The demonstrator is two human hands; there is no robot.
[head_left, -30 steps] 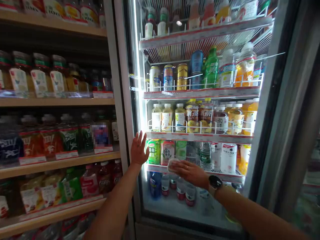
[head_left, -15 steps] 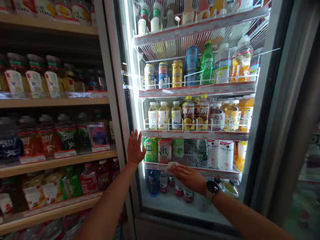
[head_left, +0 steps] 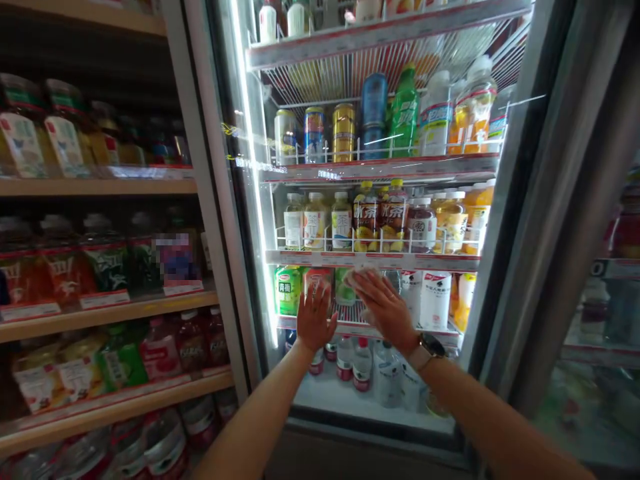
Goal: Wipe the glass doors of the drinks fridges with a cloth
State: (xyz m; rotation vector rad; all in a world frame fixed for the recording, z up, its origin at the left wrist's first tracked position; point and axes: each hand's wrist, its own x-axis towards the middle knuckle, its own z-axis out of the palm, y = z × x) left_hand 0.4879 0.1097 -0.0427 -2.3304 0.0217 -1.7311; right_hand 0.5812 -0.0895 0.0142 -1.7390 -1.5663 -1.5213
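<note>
Before me is a lit drinks fridge with a closed glass door (head_left: 370, 430). My left hand (head_left: 315, 320) lies with fingers stretched and a little spread, palm toward the glass, in front of a red drink carton (head_left: 318, 280). To its right my right hand (head_left: 383, 300) is laid flat over a white wipe (head_left: 353, 277) at the door, with the wipe's edge showing by the fingertips. Whether it is paper or cloth I cannot tell. A dark watch (head_left: 431, 345) sits on my right wrist. Behind the glass near my hands stand a green carton (head_left: 287, 291) and white bottles (head_left: 435, 300).
Open wooden shelves (head_left: 100, 188) with bottled drinks stand on the left. Inside the fridge, wire shelves carry cans (head_left: 344, 133), a green bottle (head_left: 405, 113) and iced tea bottles (head_left: 394, 217). A metal door frame (head_left: 565, 200) runs down the right side, with another fridge beyond it.
My left hand has moved right from the door's left edge onto the glass over the cartons. My right hand has gone up with the wipe. The view has shifted slightly.
</note>
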